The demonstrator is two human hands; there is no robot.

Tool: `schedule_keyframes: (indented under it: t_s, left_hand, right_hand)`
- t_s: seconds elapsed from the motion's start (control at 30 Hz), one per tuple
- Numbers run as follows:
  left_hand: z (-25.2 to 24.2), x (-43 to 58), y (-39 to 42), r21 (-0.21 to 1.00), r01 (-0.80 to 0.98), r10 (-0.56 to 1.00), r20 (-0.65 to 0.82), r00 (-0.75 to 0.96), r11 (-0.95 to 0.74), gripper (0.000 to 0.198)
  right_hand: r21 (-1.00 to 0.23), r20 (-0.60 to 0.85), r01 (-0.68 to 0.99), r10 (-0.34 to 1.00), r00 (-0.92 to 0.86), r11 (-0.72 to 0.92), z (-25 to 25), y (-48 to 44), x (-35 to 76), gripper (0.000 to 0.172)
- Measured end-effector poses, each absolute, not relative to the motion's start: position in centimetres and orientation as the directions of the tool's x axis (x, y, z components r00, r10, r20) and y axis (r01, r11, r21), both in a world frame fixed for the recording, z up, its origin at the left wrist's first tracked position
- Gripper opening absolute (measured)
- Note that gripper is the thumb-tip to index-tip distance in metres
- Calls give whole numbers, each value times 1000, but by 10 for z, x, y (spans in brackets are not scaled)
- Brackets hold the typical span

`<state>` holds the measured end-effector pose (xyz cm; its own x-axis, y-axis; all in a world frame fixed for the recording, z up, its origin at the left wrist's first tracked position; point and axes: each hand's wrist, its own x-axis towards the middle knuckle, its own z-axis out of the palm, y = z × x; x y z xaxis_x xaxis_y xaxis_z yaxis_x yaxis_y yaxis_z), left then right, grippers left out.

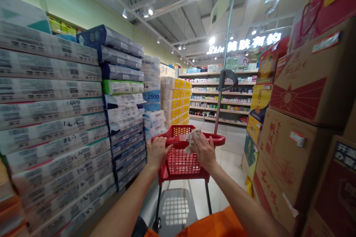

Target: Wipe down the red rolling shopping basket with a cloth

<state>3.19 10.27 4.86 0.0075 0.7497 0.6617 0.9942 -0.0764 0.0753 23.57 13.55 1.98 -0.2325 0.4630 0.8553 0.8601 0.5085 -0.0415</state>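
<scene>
A red plastic shopping cart [185, 161] with a mesh basket and dark legs stands in front of me. My left hand [158, 152] is wrapped over the left end of its red handle [178, 142]. On the right part of the handle, my right hand [204, 151] presses a crumpled whitish cloth [192, 140] against the bar, its fingers closed around the cloth. Part of the cloth is hidden beneath the fingers.
Tall stacks of wrapped paper packs [55, 118] rise along the left. Cardboard boxes [294, 152] are piled high on the right. A metal pole [222, 96] stands beyond the cart, with stocked shelves [219, 109] behind it. Pale floor tiles [229, 163] run between the stacks.
</scene>
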Motion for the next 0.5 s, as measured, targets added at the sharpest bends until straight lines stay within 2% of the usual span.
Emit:
schedule_keyframes:
  t_s: [0.13,0.27,0.4,0.5]
  left_hand:
    - [47,49,92,93,991,736,677,8,-97,34]
    - [43,80,82,109,976,741,668,70,-190,33]
    - [44,102,78,121,926,749,629,208,-358,38]
    - [45,98,79,189,878,769,583,261,-441,49]
  right_hand:
    - [-153,849,905,522,-85,397,19,159,290,36]
    - [-239,824,905,567,-3,352,25,163,298,38]
    - [-164,835,832,523,-169,530,30,150,272,35]
    - [-187,825,798,532,-189,573,32,149,271,33]
